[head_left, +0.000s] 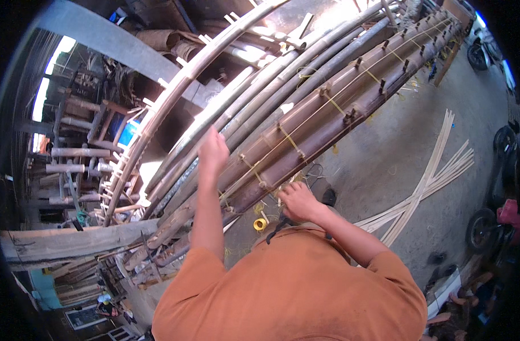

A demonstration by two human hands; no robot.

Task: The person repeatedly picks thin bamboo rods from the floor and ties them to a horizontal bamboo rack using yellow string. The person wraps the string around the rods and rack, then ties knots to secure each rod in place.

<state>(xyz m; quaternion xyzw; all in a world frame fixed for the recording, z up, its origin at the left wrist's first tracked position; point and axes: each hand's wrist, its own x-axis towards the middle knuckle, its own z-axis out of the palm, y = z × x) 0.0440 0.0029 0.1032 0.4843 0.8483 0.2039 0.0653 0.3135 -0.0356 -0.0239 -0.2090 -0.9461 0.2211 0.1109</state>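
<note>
A long brown frame of bamboo poles (322,131) runs from my body to the far right, with short wooden pegs standing along it. Yellow cord (291,140) crosses between its poles at several places. Over the poles at the frame's left side, my left hand (213,152) is raised in a fist; anything inside it is hidden. Close to my waist, beside the frame's near right edge, my right hand (298,202) has its fingers curled together. What those fingers hold, if anything, cannot be made out. Below that hand lies a small yellow ring-shaped roll (260,224).
Long bamboo poles (265,96) lie left of the frame, beside a curved pegged pole (163,102). Pale thin strips (422,184) cross on the concrete floor at right. Motorbikes (481,227) stand at the right edge. A wooden beam (78,243) reaches in from the left.
</note>
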